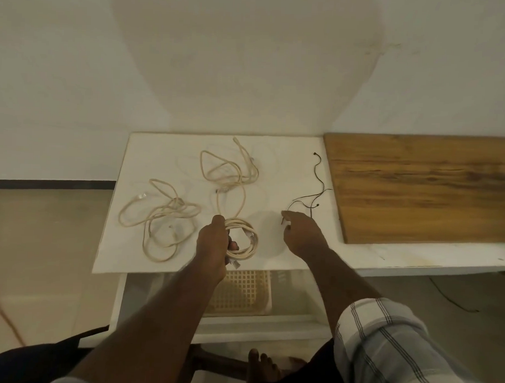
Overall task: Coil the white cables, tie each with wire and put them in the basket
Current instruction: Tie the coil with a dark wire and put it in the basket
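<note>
My left hand (212,241) grips the coiled cable (241,238) at its left rim, low in the middle of the white surface (289,169). My right hand (301,236), fingers bent, reaches to the end of a black tie wire (317,176); I cannot tell whether it has pinched it yet. The cable looks light and springy, so I judge the loops will spread unless held where they bunch. The wire seems thin and bendable, best taken near one end. I count three white cables: one coiled, two loose (159,214) (232,170). The wires overlap; perhaps three. The basket (242,291) sits below the surface's near edge.
</note>
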